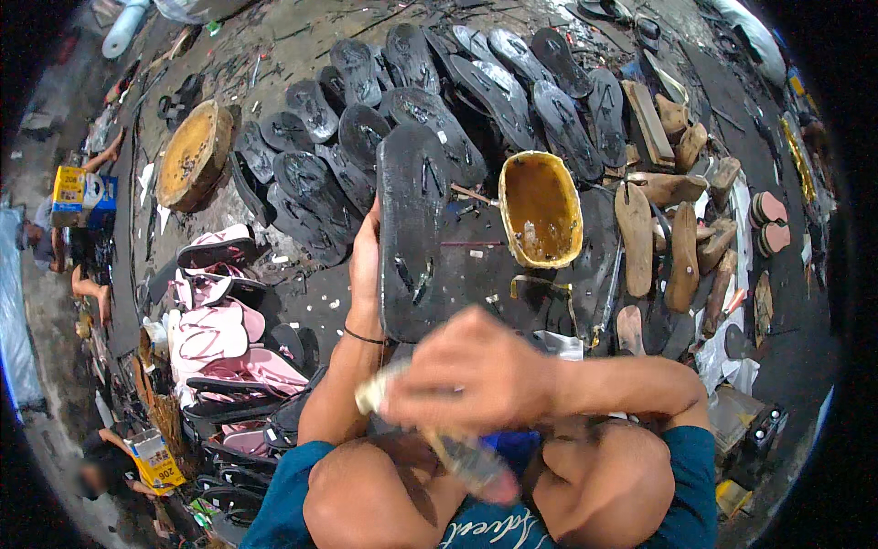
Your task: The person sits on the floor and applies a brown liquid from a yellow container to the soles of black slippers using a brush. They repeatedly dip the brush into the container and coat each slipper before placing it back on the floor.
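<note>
Nearest the camera, bare knees (366, 499) framed the work. The left hand (366, 261) was clamped on the edge of a black sandal sole (412, 229), held above the floor. The right hand (471, 375), blurred, was closed on a pale brush-like tool (375, 392). Good practice, I judged: steady the sole, stroke evenly, staying near the yellow glue tub (540, 209).
</note>
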{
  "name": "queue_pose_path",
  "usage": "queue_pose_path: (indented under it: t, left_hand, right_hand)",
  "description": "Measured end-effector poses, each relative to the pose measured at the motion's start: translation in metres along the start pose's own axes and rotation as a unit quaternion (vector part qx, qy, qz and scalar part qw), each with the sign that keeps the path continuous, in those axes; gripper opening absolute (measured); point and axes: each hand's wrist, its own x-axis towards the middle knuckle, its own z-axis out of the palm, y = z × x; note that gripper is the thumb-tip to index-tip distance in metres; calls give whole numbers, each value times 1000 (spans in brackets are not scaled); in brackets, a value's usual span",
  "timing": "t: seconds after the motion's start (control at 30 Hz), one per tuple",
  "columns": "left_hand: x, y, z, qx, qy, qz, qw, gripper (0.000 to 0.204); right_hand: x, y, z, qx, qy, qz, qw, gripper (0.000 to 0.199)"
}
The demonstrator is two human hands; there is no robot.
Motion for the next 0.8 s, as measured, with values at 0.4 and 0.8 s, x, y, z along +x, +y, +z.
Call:
queue_pose_path:
  t: [0.4, 0.8]
  left_hand:
    - [9, 20, 18, -86, 148, 77, 982, 41]
    - [39, 120, -134, -12, 245, 161, 956, 32]
  right_hand:
    - [-11, 14, 6, 56, 60, 73, 994, 34]
    - [-91, 25, 38, 92, -13, 377, 922, 20]
